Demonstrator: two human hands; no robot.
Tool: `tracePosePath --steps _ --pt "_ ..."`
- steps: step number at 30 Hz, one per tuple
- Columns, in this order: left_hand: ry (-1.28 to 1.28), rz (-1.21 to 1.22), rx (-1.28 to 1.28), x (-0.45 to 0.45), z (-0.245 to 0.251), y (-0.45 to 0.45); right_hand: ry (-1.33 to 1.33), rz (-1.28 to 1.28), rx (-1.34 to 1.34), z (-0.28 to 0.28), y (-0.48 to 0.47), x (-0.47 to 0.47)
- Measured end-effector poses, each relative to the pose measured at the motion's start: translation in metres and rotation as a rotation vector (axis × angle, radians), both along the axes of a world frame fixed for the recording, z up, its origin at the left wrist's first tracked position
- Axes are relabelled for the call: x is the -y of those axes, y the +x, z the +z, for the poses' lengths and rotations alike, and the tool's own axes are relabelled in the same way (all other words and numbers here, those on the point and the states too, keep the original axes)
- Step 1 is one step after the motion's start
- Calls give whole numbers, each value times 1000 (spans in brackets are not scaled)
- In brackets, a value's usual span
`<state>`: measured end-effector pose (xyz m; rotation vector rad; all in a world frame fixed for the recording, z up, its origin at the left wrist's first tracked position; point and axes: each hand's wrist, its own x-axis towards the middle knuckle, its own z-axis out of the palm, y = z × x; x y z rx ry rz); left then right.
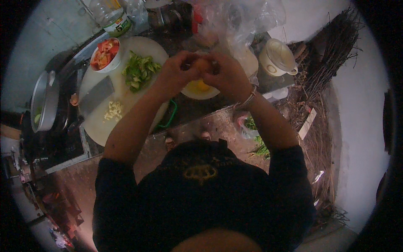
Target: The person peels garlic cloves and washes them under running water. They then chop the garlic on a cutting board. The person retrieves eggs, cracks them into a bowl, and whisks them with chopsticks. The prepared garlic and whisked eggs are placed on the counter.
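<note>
Both hands meet over a bowl [207,95] with yellow egg yolk [204,85] in it. My left hand [179,74] and my right hand [229,75] hold a brown egg [203,65] between their fingertips; whether its shell is cracked I cannot tell. To the left lies a round cutting board [94,127], bearing chopped greens [138,71], a small heap of chopped garlic [113,111] and a wide cleaver blade [99,93]. A white bowl of cut tomato [105,55] stands at the board's far left edge.
Left of the board are a piece of eggshell [74,99] and a metal pan [47,104]. Behind stand a plastic bottle [113,20], a metal pot [162,14] and clear plastic bags [242,19]. A lidded cream pot [277,58] is at right, near dry twigs [330,47].
</note>
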<state>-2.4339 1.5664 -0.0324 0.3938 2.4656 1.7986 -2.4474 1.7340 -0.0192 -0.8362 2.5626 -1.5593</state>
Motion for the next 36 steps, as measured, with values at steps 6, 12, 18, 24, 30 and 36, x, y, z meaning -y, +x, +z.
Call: tracePosePath --steps 6,12,18,24,30,36 --pt "-55 77 -27 -5 -3 -1 147 -26 -74 -5 -2 5" --pt "-60 102 -69 -9 -7 -2 82 -20 -162 -7 -2 5" --pt "-35 109 -111 -11 -11 -5 81 26 -155 -8 -4 3" --pt "-71 145 -106 -14 -9 -6 86 15 -200 -11 -7 4" --pt "-148 86 -166 -8 -11 -7 24 68 -70 -12 -12 -4" --pt "-305 -81 -158 5 6 -6 215 168 -239 0 -16 -19"
